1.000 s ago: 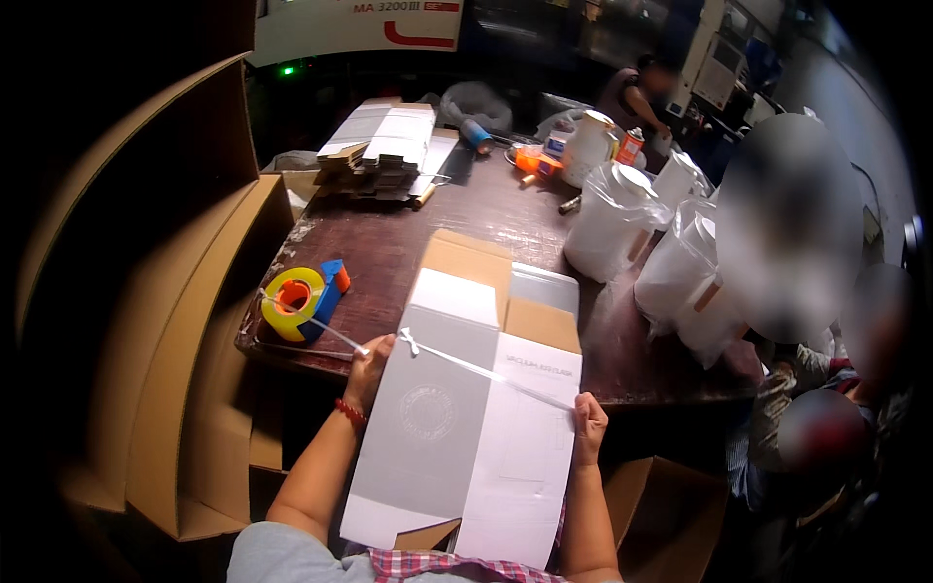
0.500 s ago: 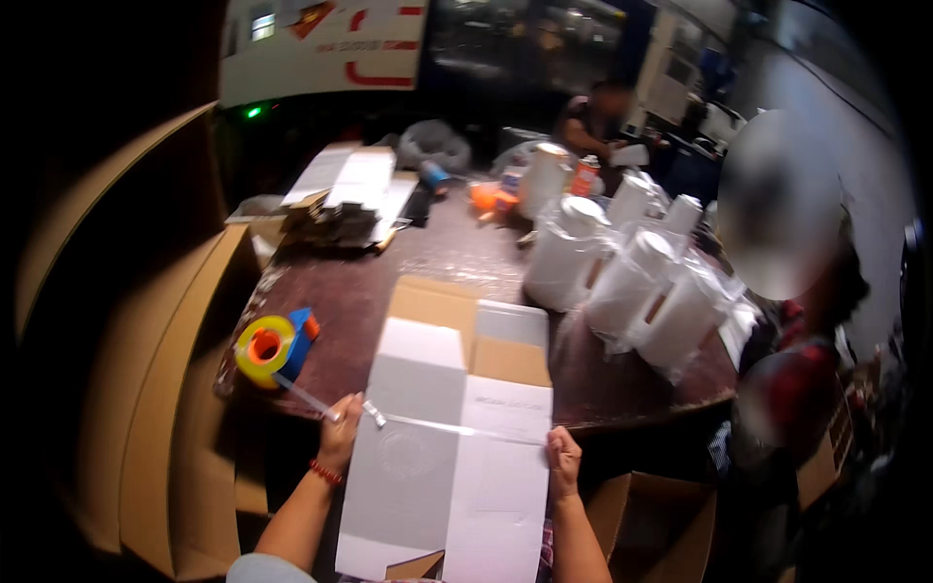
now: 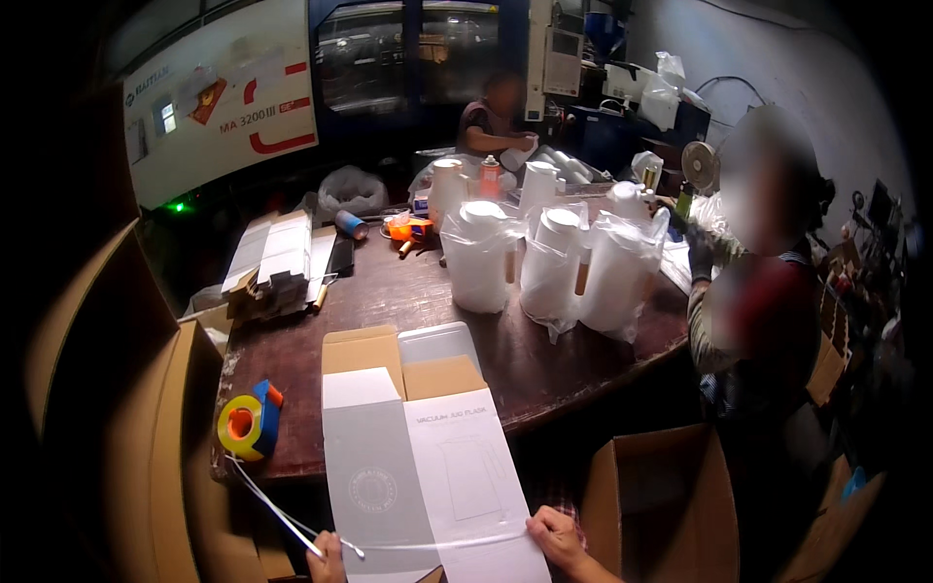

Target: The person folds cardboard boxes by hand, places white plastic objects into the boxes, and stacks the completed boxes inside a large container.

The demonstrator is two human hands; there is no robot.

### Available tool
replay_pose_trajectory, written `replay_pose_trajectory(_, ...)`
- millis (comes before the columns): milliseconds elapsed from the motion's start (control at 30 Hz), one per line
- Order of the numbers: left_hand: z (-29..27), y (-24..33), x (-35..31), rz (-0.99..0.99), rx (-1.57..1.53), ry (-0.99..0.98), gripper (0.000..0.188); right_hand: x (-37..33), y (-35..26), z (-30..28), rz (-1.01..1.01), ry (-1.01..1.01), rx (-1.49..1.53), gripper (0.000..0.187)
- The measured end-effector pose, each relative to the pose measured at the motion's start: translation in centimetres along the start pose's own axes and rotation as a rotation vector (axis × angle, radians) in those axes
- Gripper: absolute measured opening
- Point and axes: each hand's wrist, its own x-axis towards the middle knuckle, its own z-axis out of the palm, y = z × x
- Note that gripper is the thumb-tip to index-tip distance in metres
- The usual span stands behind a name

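Observation:
A flat white-and-grey cardboard carton [image 3: 374,447] with brown flaps lies in front of me, its far end over the table edge. A thin white strap [image 3: 447,545] crosses its near part. My left hand [image 3: 328,559], at the carton's lower left, is closed on the strap, whose loose lengths stretch up toward the tape dispenser. At the carton's right edge my right hand [image 3: 557,536] is closed round the strap's other side. A blue tape dispenser [image 3: 262,420] with a yellow roll stands on the table's left corner.
Several bagged white jugs [image 3: 481,257] stand on the dark table [image 3: 379,282]. Folded cartons [image 3: 282,253] lie at the back left. An open brown box [image 3: 671,505] is at lower right. One person [image 3: 768,291] stands at the right; another [image 3: 491,126] works behind the table.
The strap has slid down the carton toward me, both hands moving with it. My view has swung right, and the person at the right shows more fully.

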Motion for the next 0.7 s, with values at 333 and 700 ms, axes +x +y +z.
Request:
replay_pose_trajectory(333,-2.1,2.7,-6.0,-0.285,0.081,-0.164,0.02,-6.3,-2.8,-1.1,0.242,0.057,-0.162,0.023)
replay_pose_trajectory(700,-0.8,3.4,-6.0,-0.469,-0.241,-0.295,0.042,-1.7,-3.1,1.3,0.518,-0.176,0.412,0.102)
